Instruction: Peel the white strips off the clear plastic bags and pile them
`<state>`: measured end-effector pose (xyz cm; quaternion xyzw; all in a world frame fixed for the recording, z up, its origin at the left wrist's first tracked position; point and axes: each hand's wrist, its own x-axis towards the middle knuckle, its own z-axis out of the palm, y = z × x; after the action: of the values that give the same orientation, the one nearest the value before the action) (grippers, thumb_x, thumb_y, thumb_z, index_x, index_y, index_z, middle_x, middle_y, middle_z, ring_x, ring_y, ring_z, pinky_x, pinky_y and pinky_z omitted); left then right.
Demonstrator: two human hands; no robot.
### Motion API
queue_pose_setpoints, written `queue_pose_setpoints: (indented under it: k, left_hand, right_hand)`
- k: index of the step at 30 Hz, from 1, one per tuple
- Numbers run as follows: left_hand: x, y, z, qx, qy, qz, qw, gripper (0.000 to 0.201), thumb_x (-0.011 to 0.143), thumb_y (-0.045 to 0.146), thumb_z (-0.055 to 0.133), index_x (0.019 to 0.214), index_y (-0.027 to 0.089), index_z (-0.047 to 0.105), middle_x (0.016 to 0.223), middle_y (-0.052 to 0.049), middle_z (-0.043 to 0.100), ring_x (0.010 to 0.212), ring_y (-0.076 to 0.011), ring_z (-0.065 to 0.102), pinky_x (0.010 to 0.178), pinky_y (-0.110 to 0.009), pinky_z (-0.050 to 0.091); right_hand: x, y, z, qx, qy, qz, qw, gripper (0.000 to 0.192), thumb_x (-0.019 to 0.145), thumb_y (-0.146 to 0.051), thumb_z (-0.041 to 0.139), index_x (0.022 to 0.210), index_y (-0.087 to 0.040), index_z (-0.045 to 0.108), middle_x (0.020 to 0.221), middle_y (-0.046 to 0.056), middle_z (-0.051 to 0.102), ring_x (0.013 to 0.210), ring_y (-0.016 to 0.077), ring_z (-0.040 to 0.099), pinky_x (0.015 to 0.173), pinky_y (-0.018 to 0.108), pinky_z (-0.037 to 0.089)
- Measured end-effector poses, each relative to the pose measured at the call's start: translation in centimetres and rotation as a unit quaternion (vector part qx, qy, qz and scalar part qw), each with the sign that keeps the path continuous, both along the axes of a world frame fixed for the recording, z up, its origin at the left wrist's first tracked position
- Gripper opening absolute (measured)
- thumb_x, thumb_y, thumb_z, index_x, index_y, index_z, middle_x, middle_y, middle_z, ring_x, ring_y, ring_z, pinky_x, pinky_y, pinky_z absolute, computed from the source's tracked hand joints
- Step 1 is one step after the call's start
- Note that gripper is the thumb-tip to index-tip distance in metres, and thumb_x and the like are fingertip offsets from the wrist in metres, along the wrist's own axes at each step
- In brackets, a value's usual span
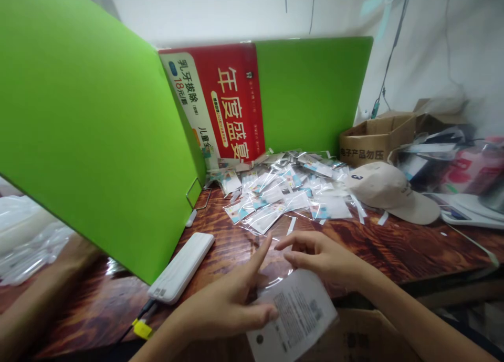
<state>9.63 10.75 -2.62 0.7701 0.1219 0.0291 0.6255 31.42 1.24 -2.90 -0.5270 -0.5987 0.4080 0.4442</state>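
A clear plastic packet with a white card (297, 315) printed in small black text is tilted at the table's front edge. My left hand (232, 299) grips it along its left side, thumb on the near face and index finger stretched up. My right hand (315, 254) is just above the packet's top edge, its fingers curled in a loose pinch. Whatever is between those fingertips is too small to make out. Beyond both hands lies a heap of similar clear packets (271, 194) with white and blue cards.
Green panels (315, 89) stand at the left and back, with a red printed sheet (232, 99). A white power bank (183, 267) lies left. Rightward are a beige cap (388, 191), a cardboard box (376, 136) and a white scale (464, 210). Another person's arm (51, 283) reaches behind the left panel.
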Motion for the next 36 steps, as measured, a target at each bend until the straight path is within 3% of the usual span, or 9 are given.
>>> queue_pose_setpoints:
  k: [3, 7, 12, 16, 19, 22, 26, 33, 36]
  left_hand:
    - [0.4, 0.1, 0.3, -0.034, 0.019, 0.014, 0.999, 0.106, 0.084, 0.046, 0.068, 0.154, 0.025, -0.01, 0.1, -0.009, 0.07, 0.085, -0.0232, 0.067, 0.07, -0.031, 0.051]
    - [1.2, 0.7, 0.1, -0.102, -0.069, 0.089, 0.988, 0.106, 0.08, 0.069, 0.06, 0.155, 0.022, 0.003, 0.108, -0.015, 0.07, 0.086, -0.0246, 0.069, 0.073, -0.034, 0.052]
    - [1.8, 1.6, -1.2, -0.118, -0.125, 0.119, 0.978, 0.091, 0.082, 0.074, 0.049, 0.152, 0.024, 0.018, 0.107, -0.016, 0.073, 0.08, -0.025, 0.072, 0.07, -0.035, 0.052]
    - [1.6, 1.7, -1.4, -0.1, -0.105, 0.113, 0.983, 0.084, 0.084, 0.073, 0.046, 0.15, 0.024, 0.024, 0.108, -0.014, 0.072, 0.084, -0.0257, 0.072, 0.074, -0.036, 0.051]
    - [1.5, 1.7, -1.2, -0.088, -0.085, 0.118, 0.986, 0.083, 0.086, 0.073, 0.044, 0.149, 0.023, 0.026, 0.107, -0.014, 0.072, 0.085, -0.0258, 0.072, 0.075, -0.036, 0.05]
    - [1.4, 1.7, -1.1, -0.07, -0.068, 0.11, 0.989, 0.083, 0.086, 0.073, 0.043, 0.15, 0.023, 0.026, 0.108, -0.014, 0.072, 0.087, -0.0265, 0.071, 0.077, -0.038, 0.05]
    - [1.2, 1.6, -0.9, -0.043, -0.059, 0.105, 0.992, 0.079, 0.088, 0.072, 0.039, 0.15, 0.025, 0.026, 0.11, -0.014, 0.07, 0.09, -0.0274, 0.069, 0.079, -0.04, 0.049]
    - [1.2, 1.1, 0.3, 0.048, -0.04, 0.138, 0.988, 0.077, 0.089, 0.069, 0.041, 0.147, 0.02, 0.03, 0.12, -0.016, 0.065, 0.103, -0.0285, 0.064, 0.09, -0.043, 0.047]
    - [1.4, 1.2, 0.4, 0.075, -0.045, 0.155, 0.984, 0.075, 0.091, 0.067, 0.039, 0.146, 0.018, 0.031, 0.131, -0.018, 0.058, 0.114, -0.03, 0.059, 0.097, -0.045, 0.044]
  right_hand:
    - [0.6, -0.8, 0.3, 0.004, 0.027, -0.023, 0.999, 0.027, 0.087, -0.041, 0.064, 0.106, -0.022, 0.069, 0.074, -0.001, 0.056, 0.061, 0.0104, 0.047, 0.051, 0.021, 0.032]
    - [3.1, -2.9, 1.7, 0.026, 0.178, -0.106, 0.978, 0.041, 0.076, -0.048, 0.073, 0.109, -0.024, 0.067, 0.064, -0.004, 0.051, 0.052, 0.0103, 0.044, 0.048, 0.022, 0.033]
    - [8.4, -4.9, 3.6, 0.169, 0.243, -0.326, 0.898, 0.047, 0.091, -0.063, 0.037, 0.107, -0.031, 0.069, 0.045, -0.009, 0.019, 0.038, 0.0106, 0.017, 0.045, 0.026, 0.029]
    - [13.2, -3.4, 1.8, 0.128, 0.16, -0.503, 0.839, 0.051, 0.094, -0.058, 0.03, 0.093, -0.024, 0.068, 0.063, 0.0, 0.053, 0.055, 0.0149, 0.051, 0.057, 0.029, 0.045]
    - [16.1, -2.0, -1.3, 0.033, 0.105, -0.56, 0.821, 0.032, 0.094, -0.046, 0.055, 0.089, -0.015, 0.064, 0.081, 0.002, 0.063, 0.068, 0.0153, 0.059, 0.063, 0.03, 0.05]
    - [17.8, -1.3, -3.7, -0.046, 0.064, -0.566, 0.821, 0.024, 0.094, -0.035, 0.062, 0.101, -0.013, 0.063, 0.099, 0.004, 0.064, 0.083, 0.0178, 0.063, 0.072, 0.033, 0.054]
    - [18.2, -0.7, -4.6, -0.082, 0.054, -0.541, 0.835, 0.023, 0.094, -0.032, 0.062, 0.109, -0.013, 0.063, 0.108, 0.006, 0.064, 0.089, 0.0194, 0.064, 0.074, 0.035, 0.056]
    - [15.4, 0.1, -2.5, 0.0, 0.114, -0.475, 0.873, 0.021, 0.091, -0.034, 0.065, 0.092, -0.013, 0.066, 0.093, 0.006, 0.069, 0.079, 0.0174, 0.066, 0.07, 0.032, 0.055]
    - [12.3, 0.1, -0.5, 0.063, 0.151, -0.403, 0.9, 0.026, 0.079, -0.041, 0.072, 0.088, -0.016, 0.072, 0.101, 0.01, 0.072, 0.094, 0.0238, 0.067, 0.076, 0.031, 0.055]
